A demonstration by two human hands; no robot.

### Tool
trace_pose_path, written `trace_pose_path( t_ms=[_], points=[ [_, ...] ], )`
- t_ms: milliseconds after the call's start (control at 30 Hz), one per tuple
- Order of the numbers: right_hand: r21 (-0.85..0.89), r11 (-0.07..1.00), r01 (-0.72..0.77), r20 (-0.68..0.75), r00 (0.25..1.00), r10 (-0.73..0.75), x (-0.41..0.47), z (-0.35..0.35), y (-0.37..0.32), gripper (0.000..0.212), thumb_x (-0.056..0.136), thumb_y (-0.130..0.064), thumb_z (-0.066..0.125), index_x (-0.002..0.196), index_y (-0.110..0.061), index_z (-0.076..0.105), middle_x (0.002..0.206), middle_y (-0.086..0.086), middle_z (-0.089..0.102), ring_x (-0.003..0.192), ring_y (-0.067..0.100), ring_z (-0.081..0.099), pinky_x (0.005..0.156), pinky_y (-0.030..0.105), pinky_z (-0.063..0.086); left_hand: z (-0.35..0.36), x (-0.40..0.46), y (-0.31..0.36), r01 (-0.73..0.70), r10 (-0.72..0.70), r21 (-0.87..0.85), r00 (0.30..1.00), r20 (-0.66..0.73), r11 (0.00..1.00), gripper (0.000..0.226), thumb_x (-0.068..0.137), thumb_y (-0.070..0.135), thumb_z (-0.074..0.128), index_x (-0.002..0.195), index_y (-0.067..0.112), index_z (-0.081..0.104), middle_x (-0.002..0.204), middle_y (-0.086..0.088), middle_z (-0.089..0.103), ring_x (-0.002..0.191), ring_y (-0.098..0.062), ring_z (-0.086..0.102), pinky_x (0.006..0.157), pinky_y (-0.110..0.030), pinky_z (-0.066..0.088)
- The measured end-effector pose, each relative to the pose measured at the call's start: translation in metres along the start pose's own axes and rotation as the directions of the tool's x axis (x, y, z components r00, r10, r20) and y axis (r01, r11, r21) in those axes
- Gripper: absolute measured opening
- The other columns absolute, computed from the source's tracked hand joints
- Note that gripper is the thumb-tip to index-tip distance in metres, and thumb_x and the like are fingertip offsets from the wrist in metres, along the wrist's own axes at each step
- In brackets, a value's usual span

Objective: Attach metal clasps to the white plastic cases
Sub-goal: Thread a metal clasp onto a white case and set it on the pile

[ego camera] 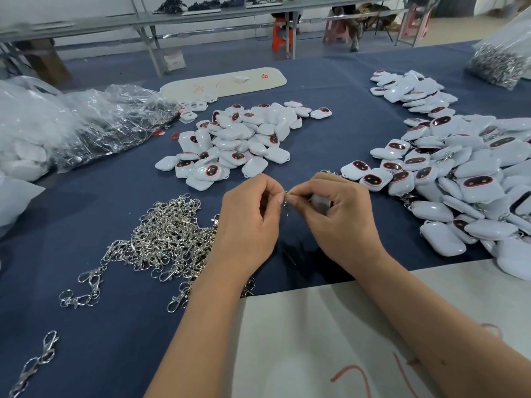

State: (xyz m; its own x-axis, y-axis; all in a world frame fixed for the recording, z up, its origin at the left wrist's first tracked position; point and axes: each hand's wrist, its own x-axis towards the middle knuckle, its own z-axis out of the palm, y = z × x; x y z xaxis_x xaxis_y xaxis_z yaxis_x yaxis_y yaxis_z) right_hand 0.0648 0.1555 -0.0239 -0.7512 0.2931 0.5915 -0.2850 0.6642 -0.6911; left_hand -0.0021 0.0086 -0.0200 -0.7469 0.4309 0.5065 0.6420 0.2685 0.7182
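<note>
A dark blue cloth covers the worktop (330, 90), which runs from the near edge far into the room. At its near right lies a pale sheet (330, 334) with red marks, under the person's forearms. Above the middle of the cloth the two hands meet. The left hand (247, 222) has its fingers curled and pinches a small metal clasp (286, 200) between thumb and forefinger. The right hand (339, 214) pinches the same clasp from the other side, and its curled fingers hold a white case (321, 201), mostly hidden in the palm.

Near left, just beside the left wrist, sits a loose heap of clasps (169, 234), with a few strays trailing toward the near left corner. Beyond the hands is a middle pile of cases (238, 142), white with dark red-rimmed ovals. A larger right pile of cases (465, 179) spreads along the right side. Crumpled clear plastic bags (86, 124) lie at the far left, and a bag of metal parts (497, 64) stands at the far right corner. A pale oblong board (224, 81) lies far across the cloth.

Behind the worktop stand long grey tables (172, 18) on metal legs, with an orange stool (280, 37) beneath.
</note>
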Motion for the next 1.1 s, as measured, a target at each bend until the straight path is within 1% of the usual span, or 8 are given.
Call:
trace_pose_path(
  t_ms=[100,200,300,400,467,567,733,1100],
  points=[
    [0.011,1.0,-0.018,-0.009,1.0,0.018,0.0,0.002,0.0,0.004,0.091,-0.014,0.079,0.088,-0.016,0.08,0.074,-0.007,0.066,0.071,0.016,0.06,0.068,0.028,0.047,-0.001,0.001,0.002,-0.033,0.033,0.011,0.999,-0.008,0.999,0.015,0.094,0.006,0.061,0.084,0.017,0.061,0.072,0.008,0.061,0.067,-0.016,0.059,0.062,-0.034,0.049],
    [0.046,0.991,-0.128,-0.14,0.981,0.133,-0.001,0.004,0.002,0.014,0.098,-0.03,0.07,0.087,-0.023,0.067,0.065,-0.016,0.058,0.061,0.009,0.051,0.061,0.018,0.039,0.0,0.002,0.003,-0.067,0.067,0.038,0.998,-0.006,0.997,0.017,0.094,0.001,0.059,0.084,0.014,0.059,0.073,0.008,0.057,0.069,-0.015,0.055,0.063,-0.032,0.046],
    [0.31,0.901,-0.304,-0.111,0.929,0.352,0.0,0.004,0.007,0.011,0.1,-0.032,0.05,0.093,-0.025,0.052,0.067,-0.006,0.047,0.062,0.016,0.043,0.057,0.037,0.04,0.001,0.002,0.003,-0.076,0.076,0.045,0.997,0.003,0.996,0.017,0.094,0.0,0.058,0.084,0.014,0.058,0.074,0.008,0.056,0.071,-0.015,0.054,0.064,-0.03,0.044],
    [0.433,0.81,-0.394,-0.035,0.891,0.452,0.003,0.005,0.011,0.011,0.096,-0.025,0.061,0.105,-0.026,0.054,0.085,0.002,0.061,0.072,0.025,0.053,0.066,0.044,0.05,0.002,0.001,0.003,-0.067,0.066,0.043,0.997,0.028,0.997,0.016,0.094,0.003,0.058,0.085,0.016,0.059,0.075,0.007,0.058,0.072,-0.017,0.056,0.065,-0.033,0.047],
    [0.432,0.806,-0.404,-0.033,0.886,0.462,0.003,0.004,0.013,0.026,0.09,-0.023,0.076,0.109,-0.027,0.059,0.1,0.002,0.07,0.081,0.016,0.063,0.074,0.033,0.056,0.004,0.0,0.003,-0.058,0.056,0.049,0.997,0.049,0.997,0.016,0.094,0.006,0.06,0.085,0.018,0.06,0.075,0.006,0.06,0.071,-0.017,0.057,0.064,-0.035,0.048],
    [0.426,0.829,-0.362,-0.019,0.913,0.408,0.004,0.001,0.013,0.012,0.092,-0.019,0.074,0.103,-0.024,0.072,0.087,-0.01,0.072,0.074,0.002,0.062,0.068,0.017,0.049,0.004,-0.001,0.004,-0.066,0.06,0.076,0.996,0.073,0.995,0.014,0.093,0.008,0.063,0.084,0.02,0.062,0.075,0.006,0.061,0.07,-0.017,0.057,0.064,-0.031,0.045],
    [0.402,0.846,-0.349,-0.058,0.913,0.404,0.004,0.002,0.011,0.013,0.102,-0.026,0.062,0.105,-0.027,0.074,0.069,-0.011,0.051,0.057,0.007,0.042,0.059,0.026,0.04,0.003,-0.001,0.006,-0.058,0.053,0.045,0.993,0.11,0.997,0.015,0.087,0.005,0.066,0.082,0.019,0.064,0.074,0.007,0.063,0.071,-0.018,0.059,0.064,-0.028,0.047],
    [0.362,0.863,-0.351,-0.051,0.917,0.395,0.005,0.001,0.006,0.013,0.1,-0.012,0.062,0.093,-0.018,0.072,0.068,-0.016,0.058,0.062,0.001,0.047,0.06,0.013,0.042,0.004,-0.001,0.007,-0.084,0.073,0.076,0.987,0.142,0.994,0.012,0.088,0.006,0.067,0.085,0.018,0.065,0.077,0.007,0.062,0.073,-0.016,0.058,0.067,-0.036,0.048]
  ],
)
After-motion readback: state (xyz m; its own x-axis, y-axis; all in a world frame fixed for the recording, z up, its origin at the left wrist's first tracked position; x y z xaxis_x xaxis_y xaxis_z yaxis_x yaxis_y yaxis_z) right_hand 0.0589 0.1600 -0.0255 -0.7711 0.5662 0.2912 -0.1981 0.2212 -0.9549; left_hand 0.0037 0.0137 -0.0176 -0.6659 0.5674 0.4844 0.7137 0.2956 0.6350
